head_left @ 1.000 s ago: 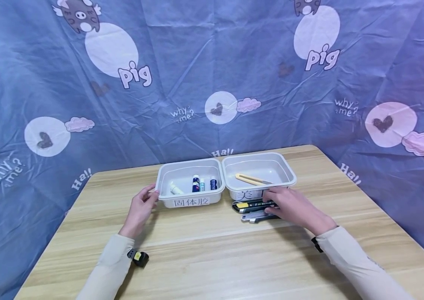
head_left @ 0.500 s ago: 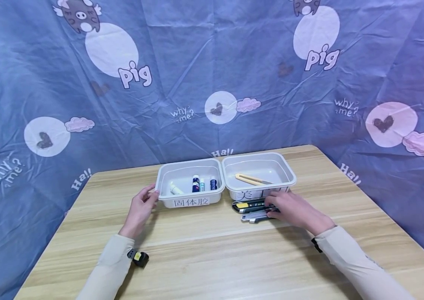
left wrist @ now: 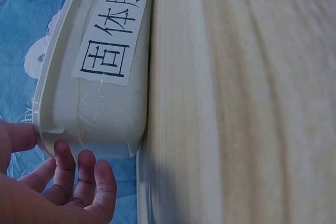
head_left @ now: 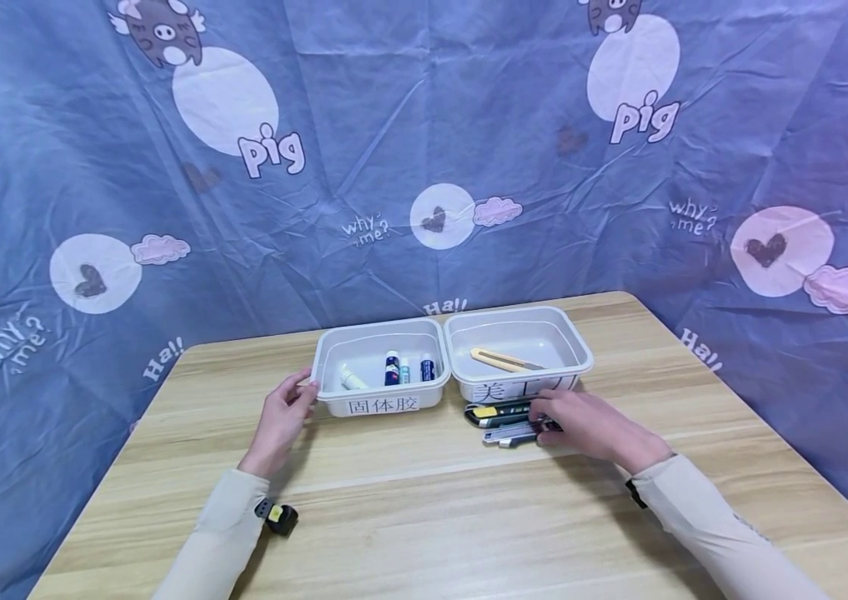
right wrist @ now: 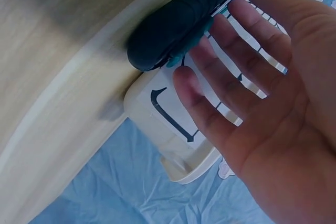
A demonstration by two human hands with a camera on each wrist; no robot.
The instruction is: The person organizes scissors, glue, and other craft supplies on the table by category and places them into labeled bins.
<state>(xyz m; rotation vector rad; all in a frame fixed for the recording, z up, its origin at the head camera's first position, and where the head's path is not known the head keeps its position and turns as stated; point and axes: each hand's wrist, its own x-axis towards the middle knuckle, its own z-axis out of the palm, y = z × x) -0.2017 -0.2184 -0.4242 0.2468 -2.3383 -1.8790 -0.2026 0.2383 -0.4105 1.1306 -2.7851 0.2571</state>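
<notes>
In the head view my left hand is at the left end of a white plastic box holding several glue sticks. Thumb and fingertips hold the corner of its rim. My right hand reaches over several utility knives lying before a second white box. Thumb and fingertips pinch a dark utility knife with green trim, its far end hidden by the thumb in the right wrist view. Left of those fingers are a black-and-yellow knife and a grey one.
A yellow utility knife lies inside the right box. Both boxes stand side by side near the back of the wooden table, labelled in front. Behind them hangs a blue printed cloth.
The right fingers shift slightly over the knives, uncovering more of the right box's label. My left hand and both boxes stay put.
</notes>
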